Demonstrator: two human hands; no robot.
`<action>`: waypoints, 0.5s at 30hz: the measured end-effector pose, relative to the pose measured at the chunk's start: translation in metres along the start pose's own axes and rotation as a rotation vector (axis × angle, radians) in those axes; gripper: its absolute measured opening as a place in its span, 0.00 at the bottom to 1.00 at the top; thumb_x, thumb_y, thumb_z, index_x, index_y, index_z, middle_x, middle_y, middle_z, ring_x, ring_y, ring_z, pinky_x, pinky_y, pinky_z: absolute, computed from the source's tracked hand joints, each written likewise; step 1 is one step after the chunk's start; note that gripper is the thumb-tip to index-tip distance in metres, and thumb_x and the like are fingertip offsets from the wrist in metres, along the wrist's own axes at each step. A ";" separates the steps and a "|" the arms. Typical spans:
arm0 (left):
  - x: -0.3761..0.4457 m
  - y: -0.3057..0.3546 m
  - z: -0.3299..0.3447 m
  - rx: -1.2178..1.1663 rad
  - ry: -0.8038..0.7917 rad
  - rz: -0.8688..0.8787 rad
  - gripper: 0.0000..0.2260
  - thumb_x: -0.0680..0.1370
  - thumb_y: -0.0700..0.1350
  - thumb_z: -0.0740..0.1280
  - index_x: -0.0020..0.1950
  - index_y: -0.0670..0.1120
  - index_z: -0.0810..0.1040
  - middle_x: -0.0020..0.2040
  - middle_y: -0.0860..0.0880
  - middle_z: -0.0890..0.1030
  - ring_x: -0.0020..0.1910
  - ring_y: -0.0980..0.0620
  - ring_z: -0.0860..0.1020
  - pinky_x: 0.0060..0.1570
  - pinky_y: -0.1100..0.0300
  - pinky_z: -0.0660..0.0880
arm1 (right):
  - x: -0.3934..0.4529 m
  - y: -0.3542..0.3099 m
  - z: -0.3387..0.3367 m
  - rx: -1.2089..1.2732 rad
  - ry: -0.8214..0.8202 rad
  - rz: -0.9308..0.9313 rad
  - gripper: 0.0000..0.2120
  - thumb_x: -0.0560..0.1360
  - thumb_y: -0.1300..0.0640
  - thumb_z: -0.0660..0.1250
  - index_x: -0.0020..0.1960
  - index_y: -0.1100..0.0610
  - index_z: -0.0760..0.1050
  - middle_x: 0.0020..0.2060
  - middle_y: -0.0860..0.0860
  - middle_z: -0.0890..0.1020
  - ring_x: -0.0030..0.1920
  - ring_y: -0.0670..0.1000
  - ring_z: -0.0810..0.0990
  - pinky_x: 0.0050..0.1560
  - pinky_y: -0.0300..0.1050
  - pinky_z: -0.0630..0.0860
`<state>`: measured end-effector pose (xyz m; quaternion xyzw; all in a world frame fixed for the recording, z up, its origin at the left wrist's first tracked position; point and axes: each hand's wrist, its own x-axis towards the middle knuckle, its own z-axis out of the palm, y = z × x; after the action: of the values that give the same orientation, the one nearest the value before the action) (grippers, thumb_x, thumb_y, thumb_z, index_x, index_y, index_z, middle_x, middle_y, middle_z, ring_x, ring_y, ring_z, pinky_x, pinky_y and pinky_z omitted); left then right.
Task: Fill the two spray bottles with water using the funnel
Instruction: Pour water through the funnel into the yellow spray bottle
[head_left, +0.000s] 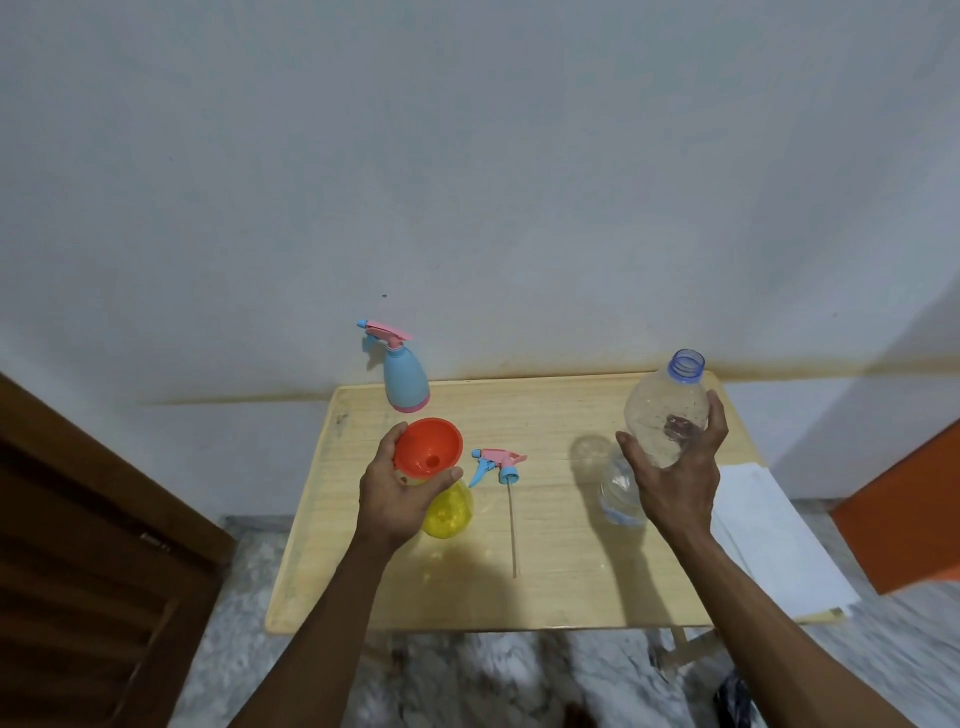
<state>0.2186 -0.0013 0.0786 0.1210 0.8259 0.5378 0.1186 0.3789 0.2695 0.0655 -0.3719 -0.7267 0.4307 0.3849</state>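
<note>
left hand (396, 491) gripped orange funnel (429, 447) seated in yellow spray bottle (449, 512) at counter's (561, 582) 9 o'clock | right hand (676, 480) curled round clear water bottle (666, 410), uncapped, raised at 2 o'clock | blue spray bottle (405, 378) upright at 11 o'clock | loose spray head (497, 464) lay at centre

Glossy orange plastic funnel (428, 447), clear plastic bottle (665, 410) (see-through, shiny), matt pale wood table (550, 597).

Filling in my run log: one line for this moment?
left hand: holds orange funnel in yellow bottle | right hand: clear plastic bottle, upright
</note>
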 end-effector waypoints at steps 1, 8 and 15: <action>0.000 0.000 0.000 -0.002 -0.002 0.000 0.42 0.67 0.50 0.81 0.77 0.50 0.63 0.68 0.49 0.72 0.65 0.46 0.73 0.56 0.55 0.74 | 0.000 0.000 0.000 -0.002 -0.001 0.000 0.52 0.68 0.52 0.81 0.78 0.41 0.48 0.70 0.55 0.74 0.64 0.57 0.77 0.58 0.47 0.72; 0.001 -0.002 0.000 -0.005 -0.006 0.001 0.43 0.67 0.51 0.81 0.77 0.51 0.63 0.68 0.49 0.72 0.65 0.46 0.73 0.57 0.54 0.74 | 0.000 0.002 0.000 -0.003 -0.007 0.002 0.52 0.68 0.52 0.81 0.78 0.41 0.48 0.71 0.56 0.73 0.66 0.57 0.76 0.60 0.48 0.72; -0.001 -0.002 0.001 0.000 -0.003 0.011 0.42 0.68 0.50 0.80 0.77 0.51 0.63 0.67 0.50 0.71 0.64 0.49 0.72 0.54 0.57 0.72 | 0.000 0.004 -0.001 -0.002 -0.014 0.014 0.52 0.68 0.51 0.81 0.78 0.40 0.48 0.71 0.56 0.73 0.66 0.58 0.76 0.61 0.50 0.73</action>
<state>0.2195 -0.0014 0.0769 0.1265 0.8250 0.5383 0.1169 0.3810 0.2714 0.0620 -0.3744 -0.7269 0.4353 0.3767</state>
